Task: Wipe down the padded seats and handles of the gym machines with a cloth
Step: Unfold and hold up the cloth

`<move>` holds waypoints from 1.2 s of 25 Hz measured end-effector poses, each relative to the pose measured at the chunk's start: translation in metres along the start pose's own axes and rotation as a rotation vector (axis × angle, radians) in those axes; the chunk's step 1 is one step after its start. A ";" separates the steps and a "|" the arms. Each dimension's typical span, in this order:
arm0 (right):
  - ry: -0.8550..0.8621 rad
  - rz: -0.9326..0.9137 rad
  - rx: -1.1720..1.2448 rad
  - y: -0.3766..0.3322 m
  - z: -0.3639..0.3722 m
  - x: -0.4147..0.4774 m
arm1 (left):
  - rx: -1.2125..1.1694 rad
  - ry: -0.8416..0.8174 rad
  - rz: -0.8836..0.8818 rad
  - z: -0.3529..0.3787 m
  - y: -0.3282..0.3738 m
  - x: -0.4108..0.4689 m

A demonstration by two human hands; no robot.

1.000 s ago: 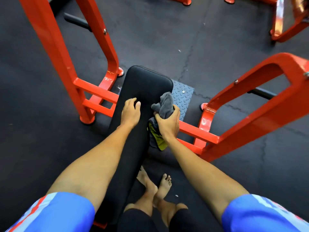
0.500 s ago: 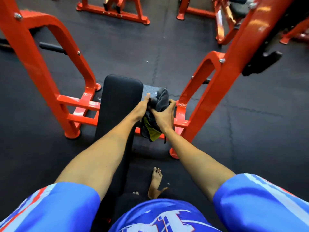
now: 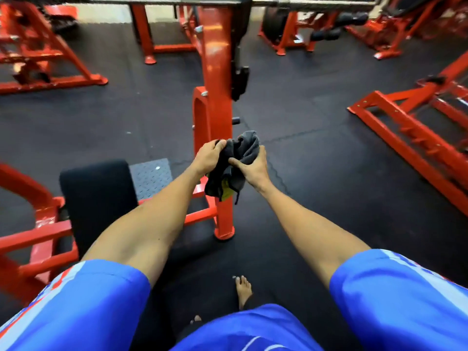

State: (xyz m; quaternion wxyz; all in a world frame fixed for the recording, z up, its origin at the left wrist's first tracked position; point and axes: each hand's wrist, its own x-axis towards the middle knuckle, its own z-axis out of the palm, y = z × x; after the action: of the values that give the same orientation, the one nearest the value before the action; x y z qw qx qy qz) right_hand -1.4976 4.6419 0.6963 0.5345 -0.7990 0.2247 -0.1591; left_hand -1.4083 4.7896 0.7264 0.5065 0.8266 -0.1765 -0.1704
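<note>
- The cloth (image 3: 240, 158), grey with a yellow-green patch, is up in the air between both hands, in front of the orange post (image 3: 217, 72) and touching no pad or handle.
- The left hand (image 3: 209, 157) has its fingers curled over the top of the bundle. The right hand (image 3: 253, 168) pinches the other side between thumb and fingers, so both are gripping it.
- The cloth is bunched, and a loose end and a thin cord (image 3: 236, 198) hang below the hands. If either grip eases while the bundle is being sorted out, I think it could drop onto the floor (image 3: 316, 148) and carry grit back onto the padding.
- The padded seat (image 3: 98, 193) sits low on the person's left, well apart from the cloth. Wiping with a wad like this would likely leave strips of it untouched.
- A bare foot (image 3: 243, 290) stands close to the post's base, so a careless step could stub a toe on it.
- A steel bar (image 3: 228, 0) runs across the top of the view, and leaning forward could knock a head on it.
- I can read no brand or label on the frames. The white shapes on the blue shirt (image 3: 253, 335) may be lettering, but they are cut off and unreadable.
</note>
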 end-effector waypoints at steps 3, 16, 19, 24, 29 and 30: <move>0.087 0.017 0.013 0.009 -0.076 0.026 | 0.016 -0.066 0.125 0.043 0.057 0.030; 0.407 0.014 -0.093 0.047 -0.366 0.165 | -0.043 -0.184 0.330 0.252 0.260 0.161; 0.414 0.011 -0.106 0.052 -0.416 0.191 | -0.075 -0.184 0.356 0.291 0.291 0.191; 0.434 0.007 -0.116 0.060 -0.480 0.226 | -0.112 -0.229 0.426 0.351 0.342 0.227; 0.432 -0.035 -0.342 0.066 -0.519 0.268 | -0.064 -0.343 0.579 0.405 0.384 0.274; 0.412 -0.043 -0.385 0.066 -0.527 0.279 | -0.044 -0.374 0.624 0.415 0.393 0.283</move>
State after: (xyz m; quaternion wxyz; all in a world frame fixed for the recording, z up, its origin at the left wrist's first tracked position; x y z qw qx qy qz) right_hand -1.5342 4.0598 0.8383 0.3126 -0.8412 0.3377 -0.2839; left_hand -1.3975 4.1691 0.8722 0.5108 0.6763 -0.5061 -0.1599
